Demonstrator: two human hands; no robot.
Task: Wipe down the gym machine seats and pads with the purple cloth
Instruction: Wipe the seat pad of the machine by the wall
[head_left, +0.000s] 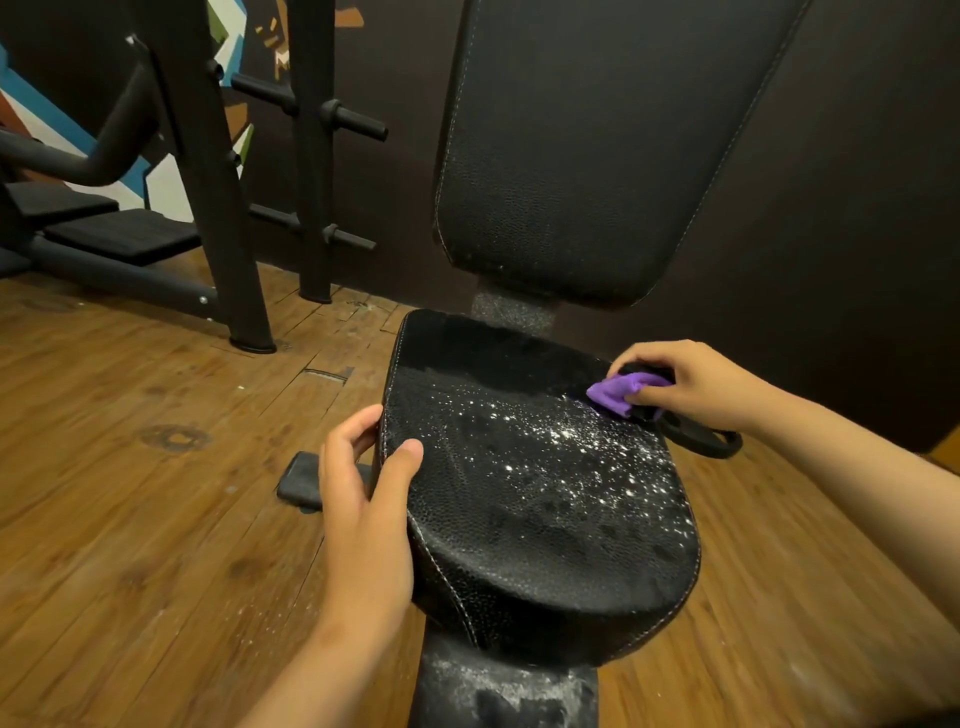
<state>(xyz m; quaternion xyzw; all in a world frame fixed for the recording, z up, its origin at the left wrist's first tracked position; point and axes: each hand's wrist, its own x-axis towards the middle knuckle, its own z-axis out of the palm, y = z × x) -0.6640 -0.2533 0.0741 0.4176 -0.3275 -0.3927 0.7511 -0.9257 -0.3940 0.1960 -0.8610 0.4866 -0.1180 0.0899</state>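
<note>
- The seat (540, 493), black and pebbled, has its long axis running from the viewer toward the back pad (597, 145). Its broad rounded end is nearest, and its narrower end points at the pad.
- White, glinting specks lie across the seat's middle and right side. Whether they are droplets or powder is hard to tell.
- The purple cloth (621, 393) sits at the seat's right rear edge, bunched up and touching the surface. Its visible tail points left, toward the seat's centre.
- The right hand (691, 384) grips the cloth with fingers curled over it and the thumb beneath. Most of the cloth is hidden inside that grasp.
- The left hand (363, 499) holds the seat's left edge, with the thumb lying on top and the fingers wrapped round the side.
- The back pad stands upright behind the seat, tilted slightly. Its upper part is cut off by the top of the frame.
- A black ring (701, 441) shows just below the right wrist, partly covered by it. What it belongs to is unclear.
- The dusty post (498, 686) under the seat is cut off at the bottom.
- A small dark block (301, 480) lies on the wooden floor (130, 519), partly behind the left hand.
- A black rack (218, 182) stands well apart at the left.
</note>
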